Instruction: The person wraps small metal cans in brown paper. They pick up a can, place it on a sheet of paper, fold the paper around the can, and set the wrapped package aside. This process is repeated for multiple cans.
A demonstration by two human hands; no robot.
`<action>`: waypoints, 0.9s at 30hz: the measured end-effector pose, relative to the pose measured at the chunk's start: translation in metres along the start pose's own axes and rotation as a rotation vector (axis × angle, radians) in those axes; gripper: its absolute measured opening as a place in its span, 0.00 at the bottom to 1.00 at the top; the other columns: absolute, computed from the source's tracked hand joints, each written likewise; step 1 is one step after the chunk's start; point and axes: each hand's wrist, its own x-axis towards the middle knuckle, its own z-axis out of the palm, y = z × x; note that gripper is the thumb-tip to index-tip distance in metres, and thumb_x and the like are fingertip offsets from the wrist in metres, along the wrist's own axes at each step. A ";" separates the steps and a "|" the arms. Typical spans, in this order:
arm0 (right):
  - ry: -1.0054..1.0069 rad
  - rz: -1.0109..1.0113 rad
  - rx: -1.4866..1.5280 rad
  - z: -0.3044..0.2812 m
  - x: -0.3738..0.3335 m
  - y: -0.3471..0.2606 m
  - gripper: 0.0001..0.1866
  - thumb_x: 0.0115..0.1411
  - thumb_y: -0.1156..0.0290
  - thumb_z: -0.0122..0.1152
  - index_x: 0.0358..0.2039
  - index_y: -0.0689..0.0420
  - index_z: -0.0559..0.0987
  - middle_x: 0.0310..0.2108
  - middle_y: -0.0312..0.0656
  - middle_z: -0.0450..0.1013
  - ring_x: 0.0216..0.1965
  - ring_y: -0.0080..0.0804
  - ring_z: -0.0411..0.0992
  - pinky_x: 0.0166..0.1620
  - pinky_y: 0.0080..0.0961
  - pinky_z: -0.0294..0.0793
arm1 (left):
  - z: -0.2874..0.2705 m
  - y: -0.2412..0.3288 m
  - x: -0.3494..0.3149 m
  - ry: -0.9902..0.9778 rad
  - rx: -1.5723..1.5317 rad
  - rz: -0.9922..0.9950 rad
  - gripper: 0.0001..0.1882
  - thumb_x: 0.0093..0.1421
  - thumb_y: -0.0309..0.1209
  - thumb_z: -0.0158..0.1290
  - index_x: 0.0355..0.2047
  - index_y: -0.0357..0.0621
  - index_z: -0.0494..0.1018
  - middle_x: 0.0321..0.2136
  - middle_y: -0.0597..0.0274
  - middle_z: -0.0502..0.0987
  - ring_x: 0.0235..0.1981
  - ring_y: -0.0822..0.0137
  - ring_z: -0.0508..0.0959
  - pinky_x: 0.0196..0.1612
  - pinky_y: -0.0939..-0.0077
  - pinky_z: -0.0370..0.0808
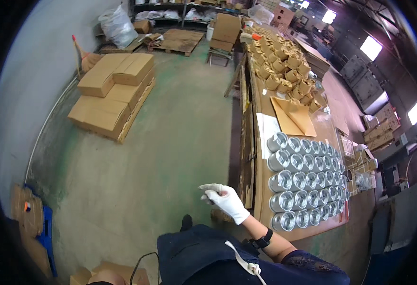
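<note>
Standing beside the left edge of a long table with a brown top (262, 183), we hold our right hand, in a white fabric glove (224, 201), just outside that edge near the near left corner. Its grip is released: the fingers point leftward, loosely bent and slightly apart, and the glove looks greyish at the fingertips. Our left hand is out of view, so we cannot tell its grip.

Nearest to the glove, on the near part of the surface, stand the round, silver-grey metal cups (280, 181). They are set upright in five close rows running from the left edge towards the right edge, the nearest row close to the near edge. Their outer walls look smooth and dull grey, while their rims and insides shine. Each mouth faces up, and inside the closer ones we see a smaller bright ring lower down. The cups look alike, and neighbours stand touching or nearly so; towards the right edge they are too small to make out in detail.

Beyond them, flat brown paper (284, 118) with one corner folded over lies across the surface, with a white sheet (268, 128) by the left edge. Farther still, towards the far end, sit many rounded bundles wrapped in brown paper (279, 65), crowded together.
</note>
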 end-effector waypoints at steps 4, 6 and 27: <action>0.059 -0.100 -0.083 0.002 0.050 -0.037 0.15 0.70 0.70 0.58 0.53 0.58 0.84 0.36 0.41 0.85 0.37 0.22 0.82 0.44 0.21 0.80 | -0.085 -0.003 0.038 0.011 0.019 -0.030 0.12 0.71 0.31 0.53 0.37 0.31 0.75 0.28 0.52 0.79 0.20 0.63 0.77 0.18 0.68 0.68; 0.108 -0.084 -0.177 -0.006 0.078 -0.054 0.14 0.71 0.73 0.58 0.52 0.60 0.84 0.38 0.41 0.85 0.40 0.22 0.83 0.44 0.21 0.81 | -0.133 -0.007 0.056 -0.001 -0.016 -0.050 0.11 0.71 0.31 0.54 0.38 0.33 0.75 0.27 0.52 0.79 0.21 0.63 0.77 0.18 0.68 0.68; 0.902 0.236 -0.034 -0.181 0.233 -0.044 0.17 0.70 0.66 0.57 0.54 0.55 0.85 0.34 0.37 0.84 0.34 0.22 0.79 0.42 0.23 0.79 | -0.490 -0.256 0.297 -0.394 -0.770 -0.398 0.12 0.65 0.35 0.62 0.44 0.44 0.75 0.27 0.49 0.80 0.22 0.58 0.79 0.20 0.66 0.70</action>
